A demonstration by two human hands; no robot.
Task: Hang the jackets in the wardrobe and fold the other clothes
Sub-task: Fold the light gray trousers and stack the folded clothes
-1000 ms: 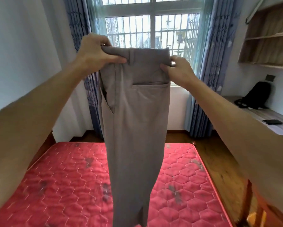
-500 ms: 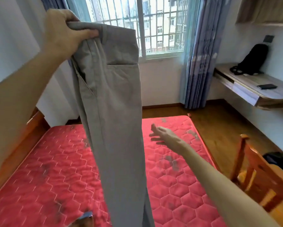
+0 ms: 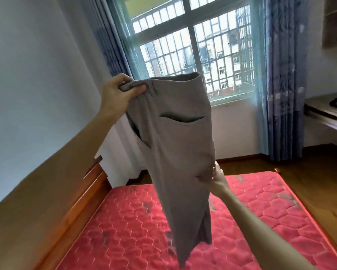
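Two-handed trousers (image 3: 179, 152), left grip (image 3: 117, 94) waistband, right grip (image 3: 217, 177) leg

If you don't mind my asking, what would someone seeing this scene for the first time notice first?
The grey trousers hang in mid-frame; the left hand grips the waistband at upper left, and the right hand pinches the leg's right edge halfway down. Beneath them lies a red quilted mattress, and behind is a barred window flanked by blue curtains.

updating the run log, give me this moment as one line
step: fold trousers | left hand: grips waistband | right hand: pinches leg edge midway | trousers: hang over red mattress
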